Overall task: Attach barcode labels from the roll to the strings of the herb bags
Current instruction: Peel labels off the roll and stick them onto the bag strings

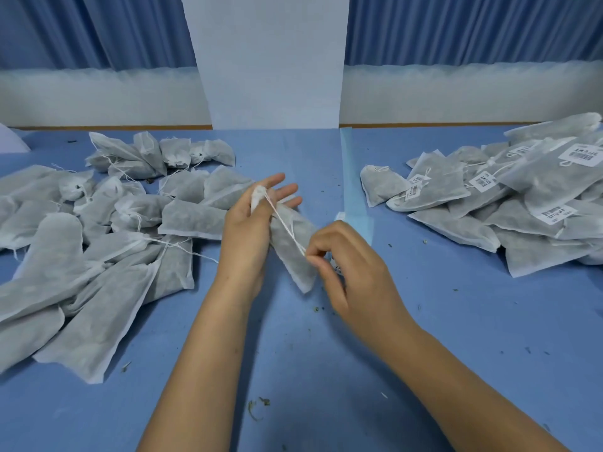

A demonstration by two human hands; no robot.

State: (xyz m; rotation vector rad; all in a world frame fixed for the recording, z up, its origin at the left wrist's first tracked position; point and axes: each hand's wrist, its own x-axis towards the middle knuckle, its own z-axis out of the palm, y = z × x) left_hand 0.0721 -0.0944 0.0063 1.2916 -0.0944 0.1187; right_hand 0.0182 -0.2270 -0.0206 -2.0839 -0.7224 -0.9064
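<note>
Right hand (346,269) pinches the string (284,223) end, maybe with a label under the fingers, hard to tell. Left hand (248,243) grips the herb bag (293,259) by its neck, over the tabletop (310,370), between unlabeled pile (98,230) and labeled pile (528,203).

No text can be read. White barcode labels (579,154) lie face up on the herb bags (538,187) in the pile at 3 o'clock. Each shows black bars and a line of print, too blurred to read. Another label (337,267) peeks out beside the right hand (352,269) at centre, its dark print also unreadable.
</note>
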